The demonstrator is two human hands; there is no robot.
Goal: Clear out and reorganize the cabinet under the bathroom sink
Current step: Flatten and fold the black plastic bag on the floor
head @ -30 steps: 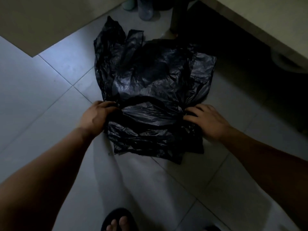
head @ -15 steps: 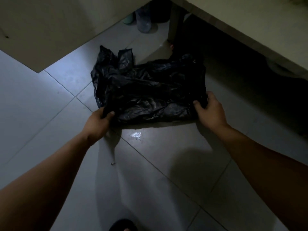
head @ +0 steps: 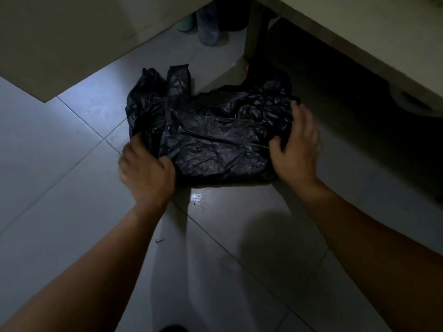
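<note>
1. A crumpled black plastic bag [head: 215, 135] lies folded on the pale floor tiles [head: 72, 188], in front of the dark open cabinet [head: 335, 104] under the counter.
2. The left hand [head: 146, 173] grips the bag's near-left corner — fingers curled round the plastic, thumb on top.
3. The right hand [head: 297, 149] rests on the bag's right edge, fingers spread and fairly straight, thumb against the plastic — not clenched.
4. A small white speck of debris [head: 197, 198] lies on the tile just beside the bag's near edge.
5. A clear bottle [head: 208, 27] stands far back, beside a pale green container [head: 185, 23].
</note>
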